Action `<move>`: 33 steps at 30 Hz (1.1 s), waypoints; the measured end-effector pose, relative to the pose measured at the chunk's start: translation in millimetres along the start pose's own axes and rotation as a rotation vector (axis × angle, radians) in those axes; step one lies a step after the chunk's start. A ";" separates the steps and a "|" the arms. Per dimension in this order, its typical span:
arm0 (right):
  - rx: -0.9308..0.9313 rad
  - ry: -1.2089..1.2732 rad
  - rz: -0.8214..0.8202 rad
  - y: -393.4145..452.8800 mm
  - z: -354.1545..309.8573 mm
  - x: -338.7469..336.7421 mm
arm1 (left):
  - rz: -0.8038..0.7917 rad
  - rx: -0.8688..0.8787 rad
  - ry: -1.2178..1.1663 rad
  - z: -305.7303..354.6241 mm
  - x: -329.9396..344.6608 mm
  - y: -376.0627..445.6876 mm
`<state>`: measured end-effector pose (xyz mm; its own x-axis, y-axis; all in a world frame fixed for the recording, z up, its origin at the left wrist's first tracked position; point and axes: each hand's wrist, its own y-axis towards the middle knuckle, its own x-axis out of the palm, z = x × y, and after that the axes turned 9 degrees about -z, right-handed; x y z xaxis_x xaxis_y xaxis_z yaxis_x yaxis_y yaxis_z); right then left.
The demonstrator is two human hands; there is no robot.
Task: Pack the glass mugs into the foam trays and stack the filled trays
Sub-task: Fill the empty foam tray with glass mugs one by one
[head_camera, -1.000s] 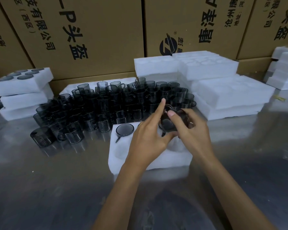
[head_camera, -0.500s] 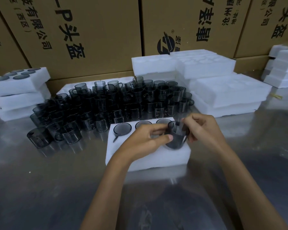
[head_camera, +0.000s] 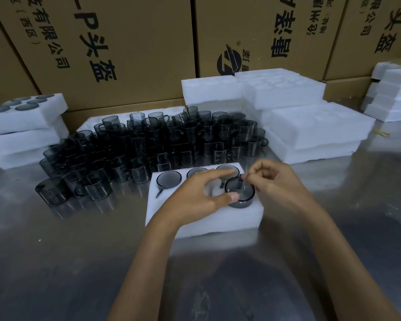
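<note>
My left hand (head_camera: 195, 195) lies across the foam tray (head_camera: 204, 222) at the middle of the tabletop (head_camera: 79, 251). Grip on that side: forefinger stretched toward the far row, thumb tip pressed against the near rim of the mug (head_camera: 240, 193), so the mug sits pinched in the span between them.

My right hand (head_camera: 276, 181) is just beside the mug on its right. Grip here: fingers curled, fingertips (head_camera: 252, 176) pinching the dark handle at the mug's far edge.

The mug stands mouth up, partly down in the tray's near-right pocket; its wall shows above the foam. I cannot tell whether it is fully seated.

Far row of the tray: three seated mugs (head_camera: 169, 179), the middle one half hidden by my left forefinger. A near-row pocket shows white between my left thumb and forefinger.

Behind the tray, a dense cluster of loose mugs (head_camera: 148, 144), smoky grey glass, spreads to the left. The closest of them stand near the tray's far left corner.

Left edge: stack of filled trays (head_camera: 26, 126), grey mug mouths showing on top. Right of the cluster: empty trays (head_camera: 310, 126) piled in layers. Far right: another white pile (head_camera: 394, 98), partly cut off by the frame.

Cartons (head_camera: 130, 47) with black print line the back.
</note>
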<state>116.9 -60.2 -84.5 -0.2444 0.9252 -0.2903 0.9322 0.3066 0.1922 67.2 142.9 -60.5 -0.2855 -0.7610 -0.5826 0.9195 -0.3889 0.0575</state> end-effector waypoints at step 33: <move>0.102 0.319 0.063 8.3 13.6 50.5 | 0.190 -0.120 0.159 -15.2 -9.1 -2.0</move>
<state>115.9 -14.0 -110.3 -0.2417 0.9699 0.0302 0.9661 0.2375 0.1015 72.0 158.6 -67.6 -0.0671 -0.7197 -0.6910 0.9807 -0.1751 0.0872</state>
